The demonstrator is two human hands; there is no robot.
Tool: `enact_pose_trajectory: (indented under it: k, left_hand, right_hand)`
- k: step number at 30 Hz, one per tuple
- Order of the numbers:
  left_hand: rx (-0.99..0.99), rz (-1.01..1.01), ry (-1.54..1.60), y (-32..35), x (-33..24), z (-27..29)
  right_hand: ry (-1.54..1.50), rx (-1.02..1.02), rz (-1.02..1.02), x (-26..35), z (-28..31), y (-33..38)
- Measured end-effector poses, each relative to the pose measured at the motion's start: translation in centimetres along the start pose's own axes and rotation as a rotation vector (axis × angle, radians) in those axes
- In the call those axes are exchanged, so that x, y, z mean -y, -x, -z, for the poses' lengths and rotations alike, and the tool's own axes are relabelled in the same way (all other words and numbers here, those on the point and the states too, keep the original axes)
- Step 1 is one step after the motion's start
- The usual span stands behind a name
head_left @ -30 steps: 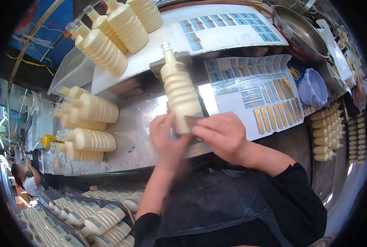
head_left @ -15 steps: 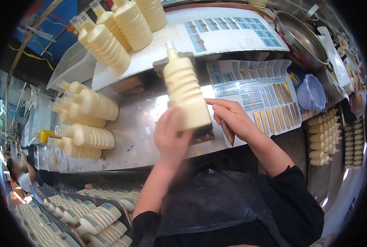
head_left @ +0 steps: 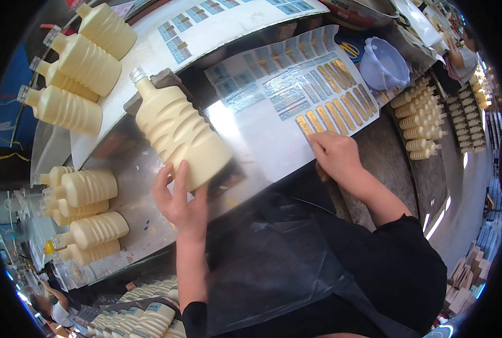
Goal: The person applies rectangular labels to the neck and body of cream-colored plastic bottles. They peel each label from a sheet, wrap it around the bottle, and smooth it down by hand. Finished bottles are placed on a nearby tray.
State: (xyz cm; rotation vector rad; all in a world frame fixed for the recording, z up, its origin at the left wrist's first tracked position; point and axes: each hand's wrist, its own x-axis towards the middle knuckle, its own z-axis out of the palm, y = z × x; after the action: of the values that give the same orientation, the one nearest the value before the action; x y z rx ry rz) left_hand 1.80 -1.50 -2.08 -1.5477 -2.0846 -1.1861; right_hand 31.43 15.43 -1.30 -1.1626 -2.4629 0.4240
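Note:
A cream-coloured ribbed bottle [head_left: 180,132] with a clear threaded neck lies tilted on a dark rest [head_left: 128,104], its neck pointing away to the left. At its lower end my left hand [head_left: 182,203] curls round the base, fingers on the near side. My right hand [head_left: 340,159] is closed, its fingertips at the near edge of a sheet of stickers [head_left: 262,146], beside a gold strip sticker [head_left: 303,125]. Under these fingers a bit of a brown pointed stick [head_left: 320,172] shows; most of it is hidden by the hand.
Several more cream bottles stand on the white board [head_left: 144,42] and lie on the metal tabletop [head_left: 144,225] at left. A lilac bucket [head_left: 383,65] and yellow-handled scissors [head_left: 349,49] are beyond the stickers. Crated bottles [head_left: 141,321] fill the lower left; a person [head_left: 462,59] is at far right.
My view has turned rightward. My right hand has left the bottle's side and come to the sticker sheet, the brown stick now mostly hidden. My left hand stays at the bottle's base.

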Motion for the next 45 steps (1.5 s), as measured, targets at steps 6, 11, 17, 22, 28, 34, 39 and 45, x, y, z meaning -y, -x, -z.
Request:
enact_pose_trajectory:
  k: [6, 11, 17, 22, 28, 34, 39, 45]
  left_hand:
    - [0.027, -0.031, -0.038, -0.1, -0.3, 0.4]
    - [0.053, -0.003, -0.046, -0.1, -0.4, 0.8]
    - [0.052, -0.035, -0.074, -1.4, -3.4, 1.6]
    - [0.075, -0.193, -0.012, -1.5, -4.7, 1.5]
    - [0.131, -0.270, 0.153, -1.9, -5.9, 0.4]
    - [0.109, -0.173, 0.303, -3.3, -6.5, -0.4]
    - [0.157, -0.109, 0.324, -4.1, -7.2, -0.7]
    - [0.051, -0.092, 0.106, -6.1, -8.1, -0.7]
  right_hand:
    - [0.043, -0.064, 0.138, -1.4, 0.3, 1.4]
    - [0.149, 0.018, 0.125, -1.5, -2.4, -2.3]
    - [0.254, 0.211, 0.167, 0.5, -4.6, -4.2]
    - [0.249, 0.403, 0.272, 2.3, -3.0, 0.3]
    - [0.084, 0.227, 0.486, 1.3, -3.4, 1.7]
    - [-0.028, 0.058, 0.633, 0.0, -3.1, 1.8]
    - [-0.822, 0.491, -0.349, 3.8, -0.7, -2.2]
    - [-0.998, 0.298, -0.041, 10.8, 2.3, -5.1]
